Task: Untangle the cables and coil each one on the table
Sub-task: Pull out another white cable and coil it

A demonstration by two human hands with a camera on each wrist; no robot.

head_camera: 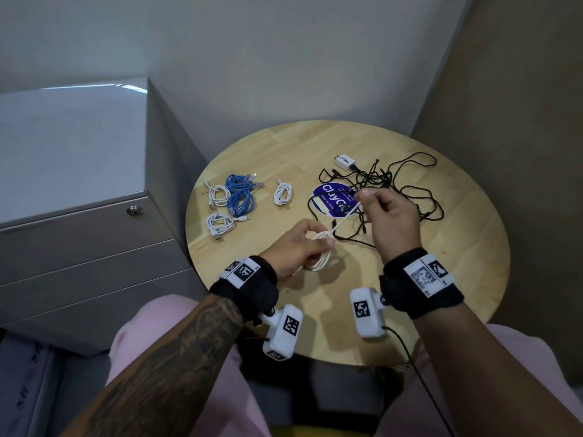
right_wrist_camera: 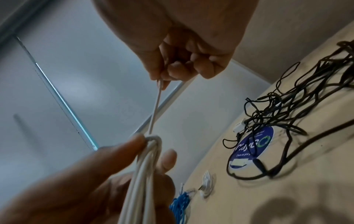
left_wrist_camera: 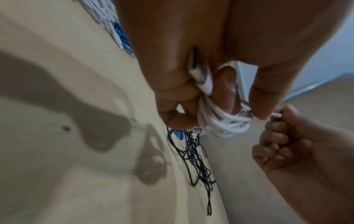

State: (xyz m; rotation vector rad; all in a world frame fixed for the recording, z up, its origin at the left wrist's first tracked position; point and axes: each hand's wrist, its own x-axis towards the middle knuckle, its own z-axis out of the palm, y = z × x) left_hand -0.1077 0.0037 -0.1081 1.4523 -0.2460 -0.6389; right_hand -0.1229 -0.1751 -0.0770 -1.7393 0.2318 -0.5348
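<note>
My left hand (head_camera: 303,244) grips a bundle of white cable (head_camera: 321,260) loops above the round wooden table (head_camera: 457,279); in the left wrist view the white cable (left_wrist_camera: 226,124) is wound around its fingers. My right hand (head_camera: 388,216) pinches the free end of the same white cable (right_wrist_camera: 156,109) between thumb and forefinger and holds it taut, up and to the right of the bundle. A tangle of black cables (head_camera: 394,190) lies on the table behind my right hand. Coiled white and blue cables (head_camera: 239,198) lie at the left of the table.
A white charger plug (head_camera: 344,162) lies at the back by the black tangle. A blue round sticker (head_camera: 334,198) sits under the cables. A grey drawer cabinet (head_camera: 79,216) stands left of the table. Walls close in behind and right.
</note>
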